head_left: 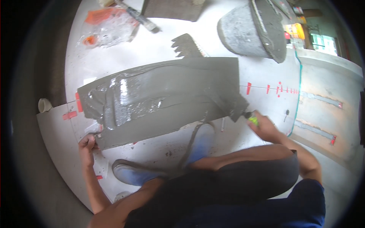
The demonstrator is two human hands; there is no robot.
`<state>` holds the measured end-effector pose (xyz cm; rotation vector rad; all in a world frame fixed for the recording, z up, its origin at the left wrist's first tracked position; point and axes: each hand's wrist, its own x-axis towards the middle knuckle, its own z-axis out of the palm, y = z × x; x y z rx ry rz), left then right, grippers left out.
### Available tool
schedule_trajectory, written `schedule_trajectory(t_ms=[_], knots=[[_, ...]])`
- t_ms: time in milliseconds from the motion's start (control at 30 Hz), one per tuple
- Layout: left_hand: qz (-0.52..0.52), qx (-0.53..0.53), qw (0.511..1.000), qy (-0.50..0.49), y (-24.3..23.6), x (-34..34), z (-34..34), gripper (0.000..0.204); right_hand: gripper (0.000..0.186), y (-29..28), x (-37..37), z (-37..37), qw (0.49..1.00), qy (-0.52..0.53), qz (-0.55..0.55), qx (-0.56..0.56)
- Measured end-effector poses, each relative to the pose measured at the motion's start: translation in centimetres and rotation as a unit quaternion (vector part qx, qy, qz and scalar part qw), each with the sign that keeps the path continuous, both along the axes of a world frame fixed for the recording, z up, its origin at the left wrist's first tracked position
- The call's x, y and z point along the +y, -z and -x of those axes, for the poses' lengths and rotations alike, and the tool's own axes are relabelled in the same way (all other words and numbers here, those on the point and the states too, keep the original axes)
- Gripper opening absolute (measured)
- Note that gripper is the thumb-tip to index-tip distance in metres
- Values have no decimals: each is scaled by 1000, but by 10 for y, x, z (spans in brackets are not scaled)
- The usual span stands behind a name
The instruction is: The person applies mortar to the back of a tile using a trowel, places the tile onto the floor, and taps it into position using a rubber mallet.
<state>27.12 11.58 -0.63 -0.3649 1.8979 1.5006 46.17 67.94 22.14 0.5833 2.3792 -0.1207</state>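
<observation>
A long rectangular tile [175, 91] lies crosswise in front of me, its face coated with wet grey mortar. The coat is thick and glossy toward the left and smoother at the right. At the tile's lower left corner, my left hand [88, 146] is closed on the edge. My right hand [264, 127] is wrapped round the green and black handle of a trowel [238, 108]. The mortar-smeared blade touches or overlaps the tile's right end; I cannot tell exactly which. Beyond the far edge lies a notched trowel [188, 45], partly hidden behind the tile.
A mortar-caked bucket [247, 32] lies tipped at the far right. A crumpled plastic bag [108, 28], a brush-like tool [138, 17] and a grey slab [173, 8] are at the back. Red spacers [249, 88] line a floor joint. My shoes [135, 173] stand close to the tile's near edge.
</observation>
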Motion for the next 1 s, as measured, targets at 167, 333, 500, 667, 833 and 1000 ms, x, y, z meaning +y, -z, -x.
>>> schedule_trajectory(t_ms=[167,333,500,667,833,1000], knots=[[-6,3,1000,1,0,2,0,24,55,53,-11,-81,985,162,54,-9],[-12,-3,1000,-4,-1,4,-2,23,48,46,-28,-121,975,211,43,-53],[-35,11,999,-15,-3,8,-3,24,43,5,-37,-81,963,240,113,36],[-24,22,999,5,-14,19,-3,27,39,-30,-20,-10,956,250,133,73],[11,36,999,1,-20,27,-6,28,46,-41,-11,-6,970,221,97,-37],[41,33,998,20,-13,24,-5,27,41,-47,-27,-24,962,207,170,-58]])
